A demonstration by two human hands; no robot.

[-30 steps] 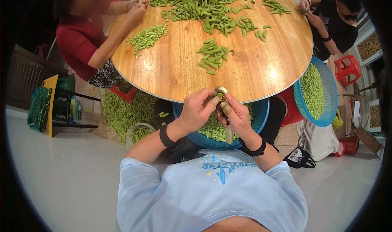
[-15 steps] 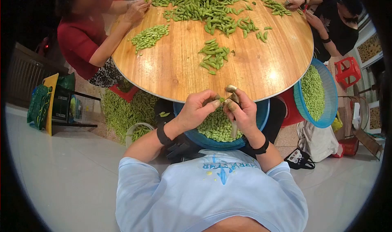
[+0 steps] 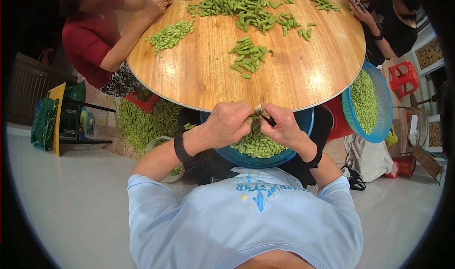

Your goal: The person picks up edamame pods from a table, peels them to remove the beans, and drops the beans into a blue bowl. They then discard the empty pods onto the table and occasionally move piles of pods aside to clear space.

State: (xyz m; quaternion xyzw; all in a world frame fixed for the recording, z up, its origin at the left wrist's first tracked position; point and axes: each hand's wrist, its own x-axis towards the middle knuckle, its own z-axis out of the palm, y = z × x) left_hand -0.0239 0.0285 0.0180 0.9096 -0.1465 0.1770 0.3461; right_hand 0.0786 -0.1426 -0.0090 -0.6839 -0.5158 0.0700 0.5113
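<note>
My left hand (image 3: pixel 227 122) and my right hand (image 3: pixel 285 126) meet fingertip to fingertip just off the table's near edge. Both are closed on what looks like a green soybean pod, mostly hidden by the fingers. Dark and greyish coverings show on my right fingertips. Beneath them a blue basin (image 3: pixel 265 163) between my knees holds shelled green beans (image 3: pixel 258 145). Ahead on the round wooden table (image 3: pixel 199 79) lies a small group of soybean pods (image 3: pixel 249 56), with a large pile of pods (image 3: pixel 227 6) beyond it.
Shelled beans (image 3: pixel 170 35) lie before a person in a red shirt (image 3: pixel 90 46) at left. Another person in black (image 3: pixel 395 27) works at right, above a blue basket (image 3: pixel 386 120) of beans. Pods (image 3: pixel 147 124) cover the floor beside a white bucket (image 3: pixel 176 174). A red stool (image 3: pixel 404 79) stands right.
My hands have drawn closer together and turned, with the left fingers curled more over the pod. The person at right has pulled a hand back from the pods to the table's edge.
</note>
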